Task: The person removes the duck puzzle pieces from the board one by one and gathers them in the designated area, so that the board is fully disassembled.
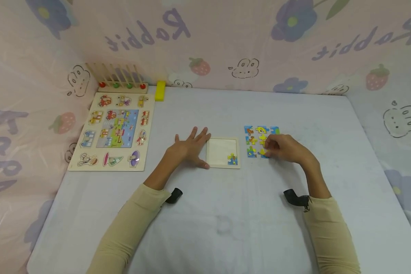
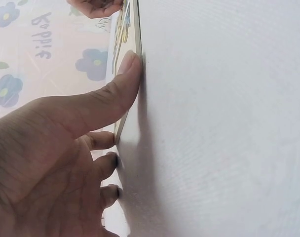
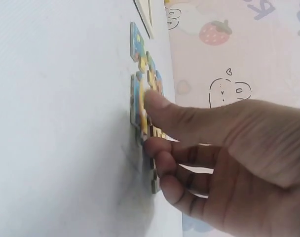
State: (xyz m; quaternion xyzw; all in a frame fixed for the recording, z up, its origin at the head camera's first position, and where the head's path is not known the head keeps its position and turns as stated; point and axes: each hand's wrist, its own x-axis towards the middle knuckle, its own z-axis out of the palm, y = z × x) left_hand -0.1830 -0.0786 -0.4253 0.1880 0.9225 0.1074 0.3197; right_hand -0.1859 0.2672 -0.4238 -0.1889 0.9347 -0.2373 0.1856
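A small wooden puzzle tray (image 1: 223, 166) lies on the table with one puzzle piece (image 1: 232, 159) in its near right corner. My left hand (image 1: 191, 149) is spread at its left side, thumb at the near left corner and fingertips by the far left one. In the left wrist view the thumb (image 2: 123, 81) rests along the tray's edge. Right of the tray, several colourful puzzle pieces (image 1: 251, 140) lie in rows. Over their right side my right hand (image 1: 285, 148) pinches one puzzle piece (image 3: 141, 106) between thumb and curled fingers, which hide part of it.
At the back left lies a large wooden peg puzzle board (image 1: 142, 152) with vehicle and toy shapes. Behind it stands a rack of wooden rods (image 1: 123, 90) with beads, and a yellow block (image 1: 160, 91) is beside that. Printed cloth (image 1: 219, 38) hangs around the table.
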